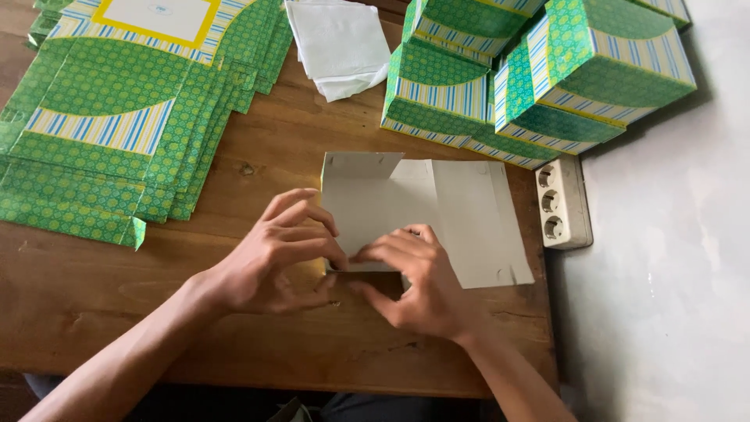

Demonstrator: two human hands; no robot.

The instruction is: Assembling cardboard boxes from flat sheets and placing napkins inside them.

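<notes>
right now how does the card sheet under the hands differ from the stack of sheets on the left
The card sheet lies plain grey side up; the stack of flat sheets shows green patterned print. The card sheet is single, pressed by both hands; the stack is many, fanned and untouched. Both lie flat on the wooden table.

Counting by kind, head view, clock directions taken from table centre.

Hands: two are showing, the left hand (269,254) and the right hand (418,285), both at 6 o'clock.

Flat cardboard blank (437,211), plain grey side up: one, lying at centre.

Folded green boxes (601,55): at least five are sitting stacked at 1 to 2 o'clock; edges are running out of view, so no exact count.

Flat green printed blanks (117,117): one fanned stack at 10 o'clock; sheets are overlapping too closely to count.

White folded sheets (340,43): one small pile at 12 o'clock.

Wall socket strip (558,203): one at 3 o'clock, showing three outlets.
</notes>
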